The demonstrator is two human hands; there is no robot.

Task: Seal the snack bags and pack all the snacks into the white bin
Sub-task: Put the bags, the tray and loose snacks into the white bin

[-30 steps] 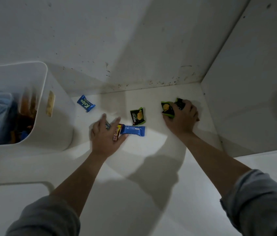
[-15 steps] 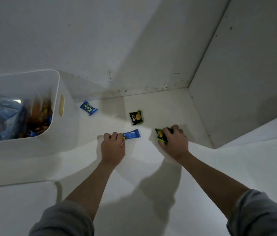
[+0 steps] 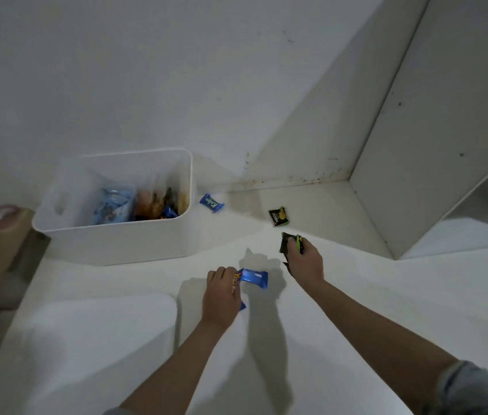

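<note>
Two snack packets are in my hands and two more lie loose on the white counter (image 3: 356,295). My left hand (image 3: 221,295) has its fingers curled round a blue packet (image 3: 253,277), with a sliver of red-and-yellow wrapper showing at the fingertips — I cannot tell whether that is a second bar. My right hand (image 3: 305,265) is clamped on a black-and-green packet (image 3: 289,242), lifted just off the surface.

The white bin (image 3: 117,238) stands toward the counter's left edge, near the back wall, already holding several packets. Just beside its right wall lies a small blue Kalpa packet (image 3: 211,202); a black-and-green Nextar packet (image 3: 278,216) lies farther right, toward the back corner where the upright panel (image 3: 431,130) meets the wall.

I judge all of these to be light, crinkly foil wrappers — soft, a little slick, with contents that may crumble if squeezed. The crimped end seams look like the safest hold, or a flat pinch across the middle. The two loose ones lie flat, so I expect to need a fingertip slid under an edge to lift them. Next, as I read it, both hands carry their packets left over the bin's rim and drop them in.
</note>
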